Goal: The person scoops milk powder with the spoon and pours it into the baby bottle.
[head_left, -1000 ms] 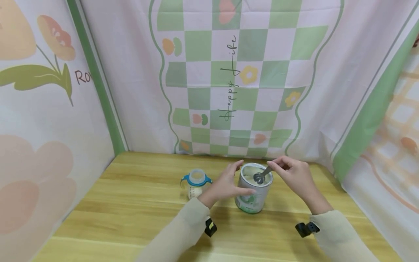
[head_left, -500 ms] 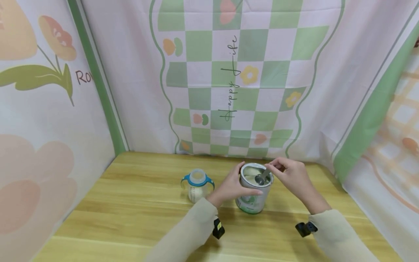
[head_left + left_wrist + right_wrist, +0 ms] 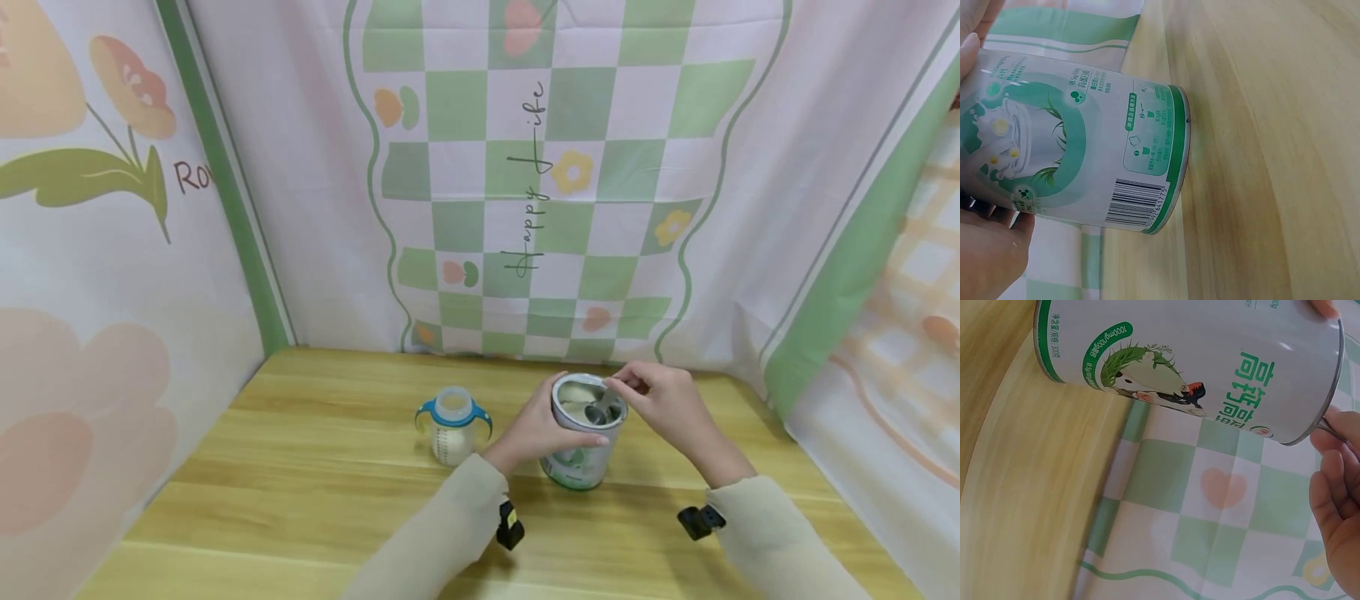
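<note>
Change: since a second ago the scoop has sunk lower into the tin, and the left hand has closed in against the tin's wall.
Scoop (image 3: 600,410): metal, bowl down inside the open tin, handle pinched by the right hand.
Tin (image 3: 581,433): open powder can, green and white label, upright on the table, right of centre.
Right hand (image 3: 660,400): fingertips curled on the scoop handle at the tin's rim.
Left hand (image 3: 536,427): fingers wrapped round the tin's left side, steadying it.
Baby bottle (image 3: 453,425): blue handles, clear cap, just left of the left hand.
Table (image 3: 300,467): pale wood.
Backdrop (image 3: 540,167): checked green and pink cloth.
</note>
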Motion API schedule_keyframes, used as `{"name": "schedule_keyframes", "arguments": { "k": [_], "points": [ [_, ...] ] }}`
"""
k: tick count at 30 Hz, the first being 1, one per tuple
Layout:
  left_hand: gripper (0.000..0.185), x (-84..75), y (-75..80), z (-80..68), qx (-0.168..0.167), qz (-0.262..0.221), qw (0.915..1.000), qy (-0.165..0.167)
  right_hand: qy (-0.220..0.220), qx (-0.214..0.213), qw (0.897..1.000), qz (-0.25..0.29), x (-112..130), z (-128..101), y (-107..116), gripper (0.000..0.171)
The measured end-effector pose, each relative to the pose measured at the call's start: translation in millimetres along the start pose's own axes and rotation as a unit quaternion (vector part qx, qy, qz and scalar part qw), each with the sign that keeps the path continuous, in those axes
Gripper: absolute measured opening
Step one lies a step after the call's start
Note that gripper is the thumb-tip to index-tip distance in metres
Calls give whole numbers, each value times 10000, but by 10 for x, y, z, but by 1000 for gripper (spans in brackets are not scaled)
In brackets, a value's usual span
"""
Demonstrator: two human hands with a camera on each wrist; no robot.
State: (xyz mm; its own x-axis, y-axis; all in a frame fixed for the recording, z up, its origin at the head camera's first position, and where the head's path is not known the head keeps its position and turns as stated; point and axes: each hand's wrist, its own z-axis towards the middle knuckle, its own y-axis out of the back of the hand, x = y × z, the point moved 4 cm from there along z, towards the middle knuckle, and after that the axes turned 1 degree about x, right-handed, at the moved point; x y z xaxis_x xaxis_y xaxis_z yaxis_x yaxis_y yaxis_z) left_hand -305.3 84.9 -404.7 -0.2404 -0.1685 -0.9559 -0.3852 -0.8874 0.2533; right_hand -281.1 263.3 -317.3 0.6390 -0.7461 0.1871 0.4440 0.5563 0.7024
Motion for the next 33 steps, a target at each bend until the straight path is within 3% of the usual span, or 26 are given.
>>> {"name": "schedule_keyframes", "arguments": {
  "k": [9, 18, 27, 33],
  "points": [
    [97, -1, 10, -4, 46, -255, 9996, -62, 139, 499, 9986, 98, 48, 58, -38, 20],
    [82, -32, -6, 4, 346, -581, 9967, -441, 229, 1032, 9941, 245, 84, 111, -74, 20],
    [81, -24, -12, -3, 412, -744, 9953, -454, 176, 1849, 9813, 508, 166, 152, -97, 16],
    [81, -12, -11, 4, 443, -697, 9956, -435, 251, 2120, 9748, 642, 195, 167, -121, 17]
  ]
}}
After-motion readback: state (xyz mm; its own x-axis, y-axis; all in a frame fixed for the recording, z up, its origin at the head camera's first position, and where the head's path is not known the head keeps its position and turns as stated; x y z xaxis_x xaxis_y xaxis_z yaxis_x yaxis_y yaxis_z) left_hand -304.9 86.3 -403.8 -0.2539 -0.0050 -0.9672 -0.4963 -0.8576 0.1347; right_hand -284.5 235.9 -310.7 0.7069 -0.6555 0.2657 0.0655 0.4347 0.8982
